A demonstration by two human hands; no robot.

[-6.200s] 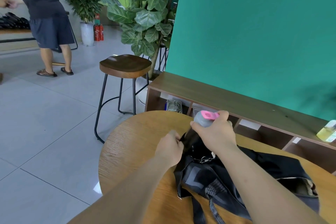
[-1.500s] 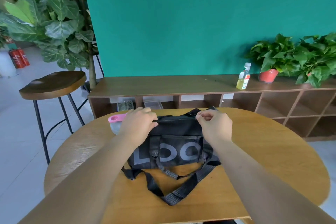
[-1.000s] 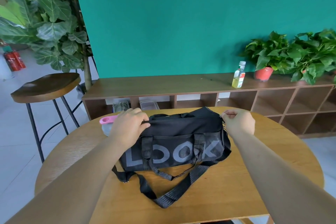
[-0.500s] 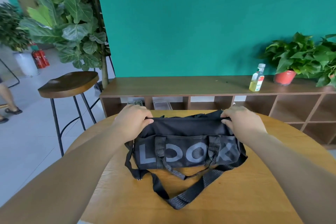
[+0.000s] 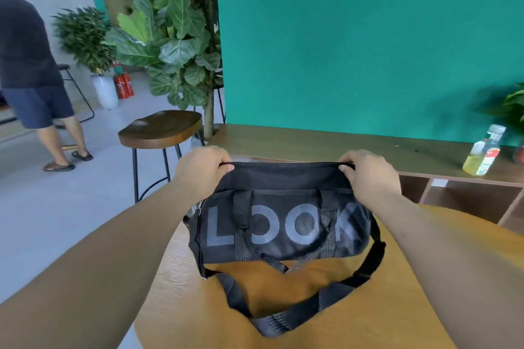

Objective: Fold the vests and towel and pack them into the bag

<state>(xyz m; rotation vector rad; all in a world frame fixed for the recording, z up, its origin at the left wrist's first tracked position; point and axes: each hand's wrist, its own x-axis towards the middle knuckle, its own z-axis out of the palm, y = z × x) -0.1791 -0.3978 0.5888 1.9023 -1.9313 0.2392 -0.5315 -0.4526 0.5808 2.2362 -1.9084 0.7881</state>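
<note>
- The left end of the top edge of the black bag (image 5: 283, 224) is gripped by the left hand (image 5: 202, 170), with the fingers curled over the seam.
- The right end of the same edge is gripped by the right hand (image 5: 368, 176), its fingers curled in the same way.
- The bag is held stretched between the two hands and hangs just below them, with its grey "LOOK" lettering turned to the near side.
- The top edge is drawn into a taut line; whether the zip is closed cannot be told.
- The two carry handles are seen lying flat against the lettered face.
- The shoulder strap (image 5: 297, 317) is looped down onto the wooden table (image 5: 382, 306) on the near side of the bag.
- The bag is placed over the far left part of the table; whether its underside rests on the wood cannot be told.
- Beyond the table, a low shelf unit (image 5: 312, 144) is set along a green wall (image 5: 368, 37), with a bottle (image 5: 482, 151) of yellow liquid on it at the right.
- At far left a wooden stool (image 5: 161, 129) is seen before a large-leaved plant (image 5: 175, 37), and a person (image 5: 31, 65) in dark clothes stands further left.
</note>
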